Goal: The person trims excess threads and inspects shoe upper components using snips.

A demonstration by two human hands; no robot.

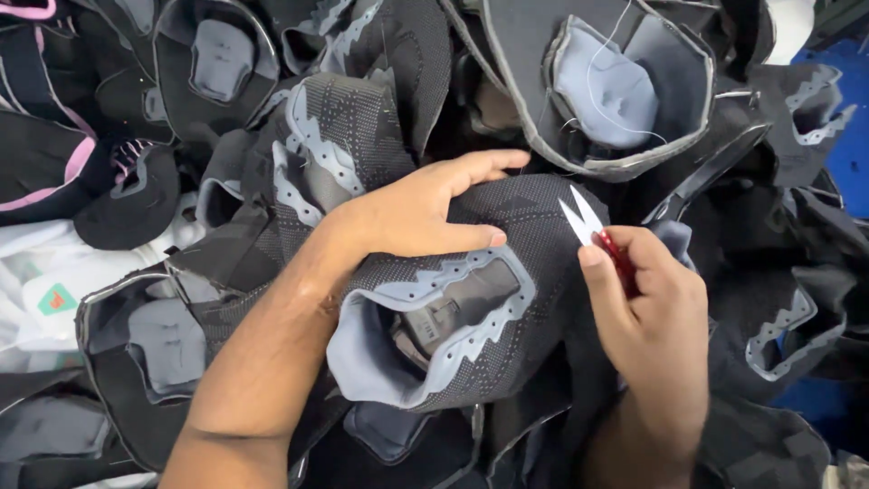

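1. Two bare forearms come in from the lower edge, at about 7 and 5 o'clock, over a heap of black and grey shoe uppers.
2. Nearest, at 5 o'clock, the right hand (650, 312) has its fingers curled shut around the red handle of a pair of thread snips (593, 228); the thumb presses along the handle's side.
3. The snips' two pale blades stand slightly parted in a narrow V, pointing up toward 11 o'clock, their tips just beside the knit of the held shoe upper (471, 299).
4. That upper sits at the centre of the view: black dotted knit with a grey zigzag-edged collar and a grey padded lining, its opening facing 6 o'clock.
5. The left hand (416, 213) lies on top of it from 9 o'clock, fingers spread and bent over the knit, thumb pressing near the collar edge, gripping the upper.
6. Farther off, at 1 o'clock, another upper (625, 91) lies open, showing a grey lining with a loose white thread across it.
7. At 10 o'clock lie pieces with pink trim (77, 163).
8. A blue surface (851, 154) shows at 3 o'clock.
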